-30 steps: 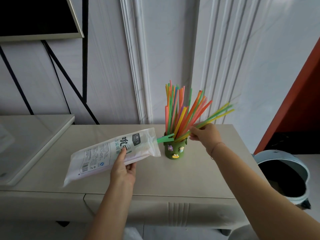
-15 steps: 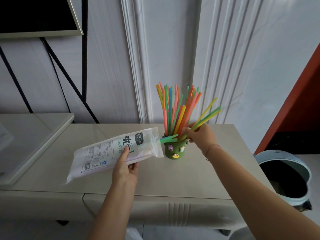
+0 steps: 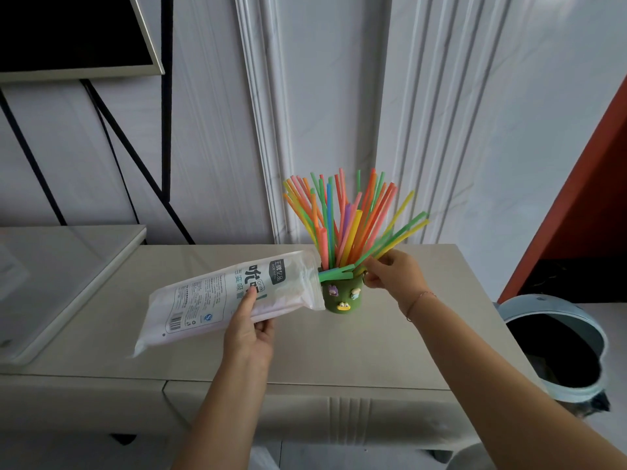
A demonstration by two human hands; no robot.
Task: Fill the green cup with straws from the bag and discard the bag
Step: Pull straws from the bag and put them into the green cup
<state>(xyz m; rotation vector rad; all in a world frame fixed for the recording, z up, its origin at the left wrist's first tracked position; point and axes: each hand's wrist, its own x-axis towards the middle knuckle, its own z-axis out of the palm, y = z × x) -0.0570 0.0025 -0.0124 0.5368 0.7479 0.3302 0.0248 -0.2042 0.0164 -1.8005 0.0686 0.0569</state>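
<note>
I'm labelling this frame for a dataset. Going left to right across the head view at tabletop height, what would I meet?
Side table → straw bag → green cup of straws → right hand → bin.

white panelled wall (image 3: 332,96), beige cabinet (image 3: 390,351), orange door (image 3: 590,184)

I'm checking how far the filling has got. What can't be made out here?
Head view:
How many straws remain in the bag: printed film and the left hand cover them.
Straw ends in the green cup: hidden by its wall.
Leaning straws at the right hand: blurred.
Inside of the bin: too dark.
</note>
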